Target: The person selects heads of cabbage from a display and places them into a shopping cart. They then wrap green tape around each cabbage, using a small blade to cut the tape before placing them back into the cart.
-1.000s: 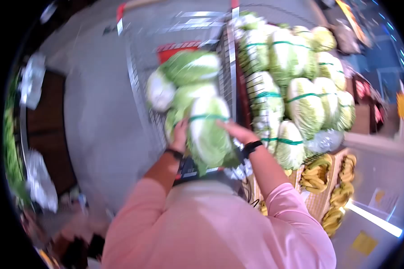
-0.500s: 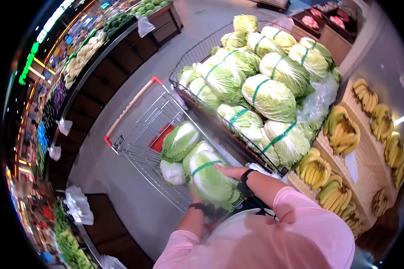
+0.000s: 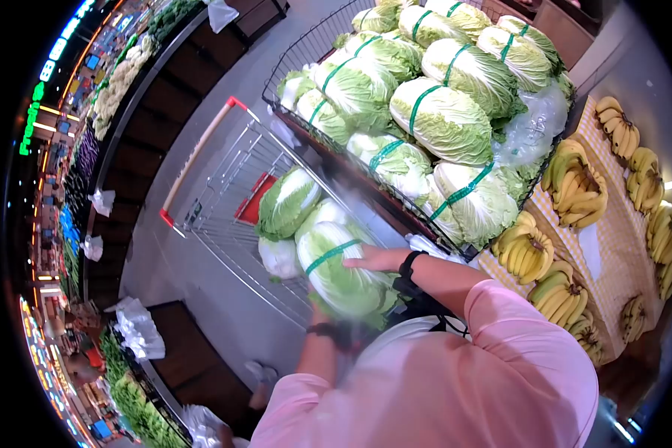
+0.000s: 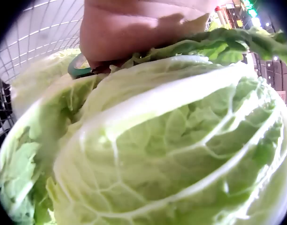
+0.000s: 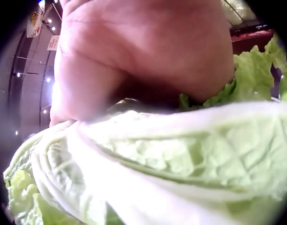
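Note:
Between my two hands I hold a napa cabbage bound with a green band, at the near end of a shopping cart. My right hand grips its right side, the thumb lying over the leaves by the band. On its left side my left hand is mostly hidden behind the cabbage in the head view. In the left wrist view, the left palm lies against the leaves. The right palm arches over a white leaf rib in the right wrist view. Other cabbages lie farther forward in the cart.
A wire-sided display piled with banded napa cabbages stands along the cart's right side. Bananas lie on a checked cloth beside it. A long vegetable stand curves along the left, and a dark brown box-like stand is nearer.
The head view has swung round, bringing in more of the display and the left stand, then shifted slightly. Both hands still hold the banded cabbage at the cart's near end.

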Available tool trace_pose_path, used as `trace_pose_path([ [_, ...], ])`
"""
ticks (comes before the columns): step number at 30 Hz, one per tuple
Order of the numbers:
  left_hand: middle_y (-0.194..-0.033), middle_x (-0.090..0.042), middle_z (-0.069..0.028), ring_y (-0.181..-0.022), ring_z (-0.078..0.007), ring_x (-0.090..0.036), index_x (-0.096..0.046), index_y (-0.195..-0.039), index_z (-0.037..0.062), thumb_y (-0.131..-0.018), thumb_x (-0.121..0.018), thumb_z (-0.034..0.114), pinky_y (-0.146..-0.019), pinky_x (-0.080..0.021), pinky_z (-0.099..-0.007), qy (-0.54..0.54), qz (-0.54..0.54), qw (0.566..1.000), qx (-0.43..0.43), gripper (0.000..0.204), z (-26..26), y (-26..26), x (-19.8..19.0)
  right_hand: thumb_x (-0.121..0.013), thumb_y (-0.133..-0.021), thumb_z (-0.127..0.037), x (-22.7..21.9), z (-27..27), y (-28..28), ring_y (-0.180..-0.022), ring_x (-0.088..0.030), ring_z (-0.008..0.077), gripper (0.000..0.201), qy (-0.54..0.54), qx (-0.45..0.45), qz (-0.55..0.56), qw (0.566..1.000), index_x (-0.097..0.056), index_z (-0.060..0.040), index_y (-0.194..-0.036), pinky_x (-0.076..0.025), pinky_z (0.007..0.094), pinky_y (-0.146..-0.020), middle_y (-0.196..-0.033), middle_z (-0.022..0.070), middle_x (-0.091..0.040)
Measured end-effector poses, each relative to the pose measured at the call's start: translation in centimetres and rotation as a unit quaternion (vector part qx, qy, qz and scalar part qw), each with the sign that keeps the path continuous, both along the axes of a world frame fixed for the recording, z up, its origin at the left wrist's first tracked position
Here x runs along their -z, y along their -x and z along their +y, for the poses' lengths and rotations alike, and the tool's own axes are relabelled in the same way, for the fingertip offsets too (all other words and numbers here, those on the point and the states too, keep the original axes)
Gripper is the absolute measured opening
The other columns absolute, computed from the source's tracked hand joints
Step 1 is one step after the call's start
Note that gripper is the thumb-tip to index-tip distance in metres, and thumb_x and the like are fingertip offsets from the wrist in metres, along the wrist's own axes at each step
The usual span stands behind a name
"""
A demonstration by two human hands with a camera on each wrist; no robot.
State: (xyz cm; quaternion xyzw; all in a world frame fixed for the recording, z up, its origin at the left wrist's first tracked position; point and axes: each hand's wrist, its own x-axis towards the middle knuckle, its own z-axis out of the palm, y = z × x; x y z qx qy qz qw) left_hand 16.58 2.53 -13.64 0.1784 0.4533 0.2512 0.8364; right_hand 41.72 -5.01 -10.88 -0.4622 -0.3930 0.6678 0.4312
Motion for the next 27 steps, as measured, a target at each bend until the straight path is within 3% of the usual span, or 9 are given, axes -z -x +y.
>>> trace_pose_path([
  [5, -0.122, -0.069, -0.0158, -0.106, -0.0309, -0.070, -0.059, -0.133, 0.0009, -0.108, -0.044, 0.035, -0.095, -0.058, -0.0440, -0.001, -0.016, 1.000, -0.023, 0.045, -0.3, 0.0, -2.1, -0.076, -0.093, -0.045, -5.7, 0.0, -0.8, -0.140, -0.043, 0.0260, 0.092, -0.097, 0.027, 0.044, 0.994, -0.029, 0.0011, -0.156, -0.033, 0.0385, -0.118, -0.152, 0.0183, -0.047],
  [10, -0.123, -0.069, -0.0160, -0.106, -0.0311, -0.070, -0.059, -0.133, 0.0008, -0.108, -0.043, 0.035, -0.096, -0.058, -0.0442, -0.020, -0.072, 0.997, -0.025, 0.045, 0.0, -3.2, -8.5, -0.080, -0.090, -0.039, -14.4, -0.6, -4.4, -0.137, -0.045, 0.0236, 0.090, -0.164, 0.068, 0.000, 0.984, -0.031, 0.0012, -0.155, -0.035, 0.0382, -0.117, -0.150, 0.0154, -0.049],
  [15, -0.123, -0.069, -0.0162, -0.107, -0.0312, -0.070, -0.059, -0.133, 0.0008, -0.108, -0.042, 0.035, -0.097, -0.058, -0.0444, -0.040, -0.174, 0.984, -0.001, 0.046, 2.1, -11.8, -15.7, -0.083, -0.088, -0.036, -17.8, -1.1, -9.6, -0.133, -0.049, 0.0223, 0.091, -0.101, 0.128, -0.039, 0.986, -0.032, -0.0006, -0.154, -0.039, 0.0382, -0.115, -0.146, 0.0142, -0.052],
  [20, -0.124, -0.068, -0.0178, -0.108, -0.0322, -0.069, -0.058, -0.135, 0.0004, -0.109, -0.040, 0.036, -0.097, -0.057, -0.0459, -0.053, -0.233, 0.971, 0.002, 0.048, 3.1, -22.4, -16.5, -0.078, -0.093, -0.032, -26.6, -3.0, -17.2, -0.129, -0.053, 0.0218, 0.081, -0.054, 0.168, -0.028, 0.984, -0.033, -0.0022, -0.154, -0.043, 0.0386, -0.111, -0.143, 0.0117, -0.055],
  [21, -0.123, -0.068, -0.0177, -0.108, -0.0313, -0.068, -0.058, -0.133, 0.0005, -0.109, -0.040, 0.037, -0.098, -0.056, -0.0429, -0.025, -0.237, 0.971, -0.013, 0.048, 2.3, -24.9, -19.4, -0.074, -0.095, -0.036, -26.8, -3.0, -18.9, -0.129, -0.054, 0.0216, 0.077, -0.066, 0.179, -0.058, 0.980, -0.036, -0.0018, -0.153, -0.044, 0.0384, -0.110, -0.142, 0.0115, -0.056],
  [23, -0.113, -0.070, -0.0138, -0.103, -0.0267, -0.067, -0.061, -0.124, 0.0017, -0.109, -0.044, 0.036, -0.095, -0.055, -0.0377, -0.076, -0.213, 0.972, -0.067, 0.041, 1.1, -28.9, -18.8, -0.067, -0.098, -0.045, -26.4, -2.3, -23.5, -0.128, -0.055, 0.0217, 0.074, -0.044, 0.129, -0.158, 0.978, -0.040, -0.0010, -0.151, -0.045, 0.0394, -0.108, -0.142, 0.0125, -0.057],
  [25, -0.099, -0.067, -0.0081, -0.096, -0.0198, -0.064, -0.061, -0.112, 0.0016, -0.109, -0.049, 0.031, -0.088, -0.052, -0.0332, -0.213, 0.002, 0.974, -0.079, 0.032, 0.4, -31.7, -16.2, -0.054, -0.101, -0.059, -25.4, -1.4, -27.4, -0.129, -0.055, 0.0249, 0.077, 0.020, 0.088, -0.334, 0.938, -0.046, 0.0011, -0.148, -0.044, 0.0397, -0.109, -0.141, 0.0184, -0.059],
  [26, -0.101, -0.067, -0.0073, -0.093, -0.0180, -0.064, -0.060, -0.111, 0.0035, -0.108, -0.054, 0.036, -0.085, -0.053, -0.0338, -0.309, 0.090, 0.945, -0.060, 0.033, 1.3, -32.1, -12.7, -0.052, -0.102, -0.058, -25.4, -1.2, -27.6, -0.136, -0.050, 0.0265, 0.078, 0.048, 0.066, -0.377, 0.923, -0.040, -0.0004, -0.153, -0.037, 0.0390, -0.115, -0.150, 0.0198, -0.051],
  [27, -0.098, -0.066, -0.0072, -0.089, -0.0155, -0.061, -0.059, -0.105, 0.0038, -0.109, -0.052, 0.037, -0.077, -0.050, -0.0314, -0.276, 0.119, 0.952, -0.054, 0.034, 1.5, -32.4, -12.1, -0.049, -0.104, -0.058, -25.8, -0.8, -28.1, -0.143, -0.044, 0.0280, 0.079, 0.069, 0.047, -0.423, 0.902, -0.035, -0.0019, -0.157, -0.031, 0.0384, -0.120, -0.158, 0.0212, -0.042],
])
